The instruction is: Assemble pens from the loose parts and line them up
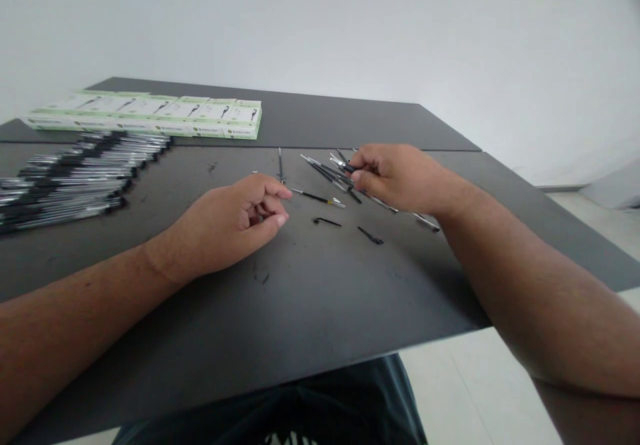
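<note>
My right hand [395,175] is closed, thumb and fingers pinching a pen [345,164] with a clear end and a black part; much of it is hidden by the fingers. Beneath that hand lies a loose cluster of pen refills and pen parts [327,174]. My left hand [250,215] rests low over the table with fingers loosely curled and thumb apart, and nothing shows in it. Just beyond its fingertips is a refill with a yellowish section and a clear tip [320,198]. Two black pen caps [327,221] [371,235] lie nearer to me.
A large pile of clear and black pens [85,175] covers the left of the dark table [300,325]. Behind it stands a row of green and white boxes [150,113] with pictures on top. Another thin pen part [281,164] lies beyond my left hand.
</note>
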Available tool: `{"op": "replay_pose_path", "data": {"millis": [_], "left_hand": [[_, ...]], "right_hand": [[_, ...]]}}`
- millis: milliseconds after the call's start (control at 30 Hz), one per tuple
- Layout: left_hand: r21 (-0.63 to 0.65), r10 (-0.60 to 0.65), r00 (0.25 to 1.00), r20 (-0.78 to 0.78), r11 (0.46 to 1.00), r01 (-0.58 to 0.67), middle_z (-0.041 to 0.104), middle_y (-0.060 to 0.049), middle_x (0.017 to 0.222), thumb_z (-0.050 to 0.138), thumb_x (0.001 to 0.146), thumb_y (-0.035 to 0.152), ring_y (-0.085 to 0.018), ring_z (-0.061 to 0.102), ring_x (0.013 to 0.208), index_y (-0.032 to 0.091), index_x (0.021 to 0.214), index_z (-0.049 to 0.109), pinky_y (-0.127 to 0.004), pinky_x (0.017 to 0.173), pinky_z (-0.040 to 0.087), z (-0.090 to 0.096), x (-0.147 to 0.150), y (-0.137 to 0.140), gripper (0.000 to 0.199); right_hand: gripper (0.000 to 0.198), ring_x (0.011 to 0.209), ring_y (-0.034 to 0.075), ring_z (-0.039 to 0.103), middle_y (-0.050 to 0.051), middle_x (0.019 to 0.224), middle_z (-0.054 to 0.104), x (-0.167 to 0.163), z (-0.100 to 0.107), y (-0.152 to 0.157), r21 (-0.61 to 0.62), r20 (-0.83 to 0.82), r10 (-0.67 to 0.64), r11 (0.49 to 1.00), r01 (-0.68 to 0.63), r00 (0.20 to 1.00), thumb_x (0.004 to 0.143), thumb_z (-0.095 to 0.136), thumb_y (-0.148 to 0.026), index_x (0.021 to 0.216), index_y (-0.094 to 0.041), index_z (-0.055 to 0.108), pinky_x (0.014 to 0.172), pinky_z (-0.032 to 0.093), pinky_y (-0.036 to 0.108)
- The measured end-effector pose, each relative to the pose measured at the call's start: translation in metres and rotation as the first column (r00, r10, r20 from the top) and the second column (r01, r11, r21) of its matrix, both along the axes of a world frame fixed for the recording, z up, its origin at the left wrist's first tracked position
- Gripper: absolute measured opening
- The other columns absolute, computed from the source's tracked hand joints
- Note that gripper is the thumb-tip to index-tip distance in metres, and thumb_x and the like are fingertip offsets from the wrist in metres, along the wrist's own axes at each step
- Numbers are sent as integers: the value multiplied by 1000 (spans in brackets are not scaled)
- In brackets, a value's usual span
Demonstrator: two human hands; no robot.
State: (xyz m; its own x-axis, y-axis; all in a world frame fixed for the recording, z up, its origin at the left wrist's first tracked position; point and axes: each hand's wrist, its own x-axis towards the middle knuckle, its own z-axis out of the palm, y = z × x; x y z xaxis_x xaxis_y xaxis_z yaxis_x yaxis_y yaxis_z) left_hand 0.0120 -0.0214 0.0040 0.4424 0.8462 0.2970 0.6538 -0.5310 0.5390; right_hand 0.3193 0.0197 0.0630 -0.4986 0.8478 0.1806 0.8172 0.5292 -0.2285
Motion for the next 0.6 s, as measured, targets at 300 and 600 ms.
{"op": "replay_pose_path", "data": {"millis": [300, 600], "left_hand": [[49, 4, 996, -85, 999, 0, 82, -1, 92, 65, 93, 41, -22, 78, 82, 26, 121, 69, -33, 79, 58, -2, -4, 2, 32], [19, -5, 997, -80, 1000, 7, 81, -2, 91, 64, 92, 45, -22, 78, 81, 26, 114, 72, -34, 77, 59, -5, -5, 5, 30]], "right_hand": [[21, 73, 22, 62, 6, 83, 73, 40, 12, 34, 9, 186, -259, 965, 262, 948, 93, 65, -37, 100, -21, 77, 69, 41, 36], [16, 74, 21, 64, 4, 82, 75, 48, 6, 44, -194, 433, -96, 961, 197, 896, 88, 65, -33, 94, -23, 76, 65, 40, 34]]}}
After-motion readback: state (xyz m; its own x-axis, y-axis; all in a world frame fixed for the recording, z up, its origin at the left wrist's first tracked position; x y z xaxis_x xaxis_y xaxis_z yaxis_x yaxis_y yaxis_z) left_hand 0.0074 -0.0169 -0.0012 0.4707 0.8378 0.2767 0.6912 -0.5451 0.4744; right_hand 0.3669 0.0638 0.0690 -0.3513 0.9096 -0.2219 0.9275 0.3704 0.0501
